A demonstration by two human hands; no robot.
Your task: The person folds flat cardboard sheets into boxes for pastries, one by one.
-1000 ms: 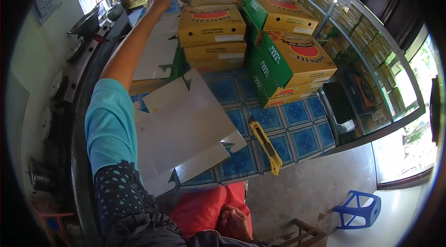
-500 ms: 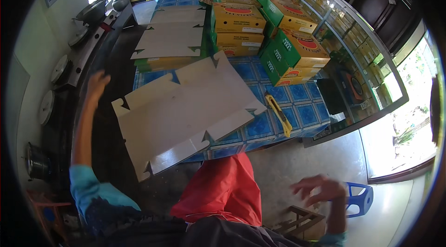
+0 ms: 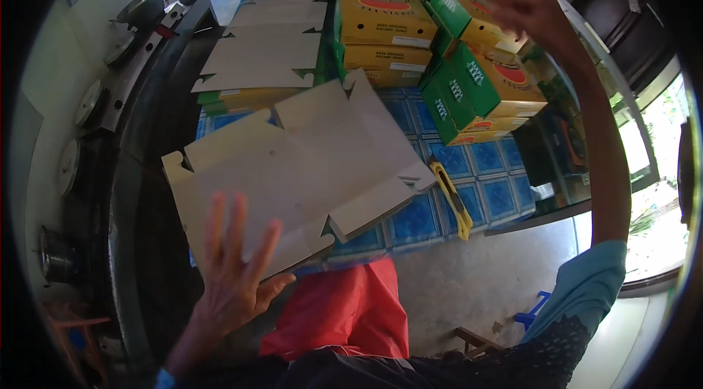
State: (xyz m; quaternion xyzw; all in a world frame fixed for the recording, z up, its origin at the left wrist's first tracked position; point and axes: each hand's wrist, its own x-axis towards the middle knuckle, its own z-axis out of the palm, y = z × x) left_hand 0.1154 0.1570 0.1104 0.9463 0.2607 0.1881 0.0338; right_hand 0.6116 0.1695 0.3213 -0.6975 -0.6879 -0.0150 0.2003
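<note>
Over the counter's (image 3: 469, 191) far edge, the right hand (image 3: 538, 16) is now reaching, fingers spread, toward stacked boxes (image 3: 491, 85) (left hand (image 3: 238, 272) is rising, open, above the flat cardboard (image 3: 293, 169)).

A flat box blank (image 3: 307, 169) lies on the surface (image 3: 417, 221) right before you. Behind it sits a pile of more blanks (image 3: 267, 49). Stacked boxes (image 3: 439, 45) stand to the right of that pile. A knife (image 3: 451, 197) lies just right of the near blank.
</note>
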